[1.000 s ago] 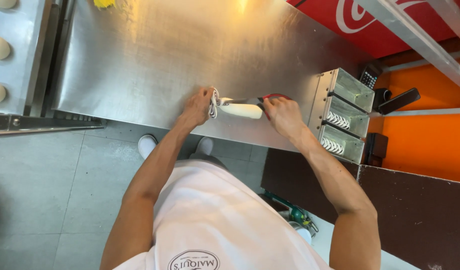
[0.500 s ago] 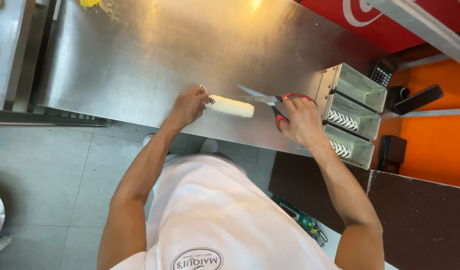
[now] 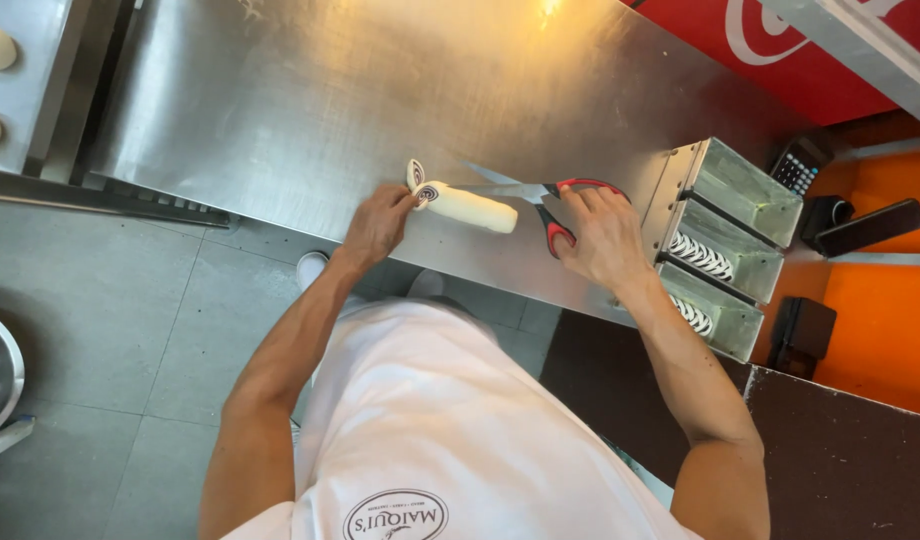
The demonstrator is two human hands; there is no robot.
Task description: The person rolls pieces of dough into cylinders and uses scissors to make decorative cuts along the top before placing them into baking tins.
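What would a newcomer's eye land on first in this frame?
First, the pale dough roll near the front edge of the steel table, a cut swirl slice standing at its left end by the left hand. Next, the red-handled scissors under the right hand, blades toward the roll. To the right, three metal loaf tins, two with swirled pieces inside.
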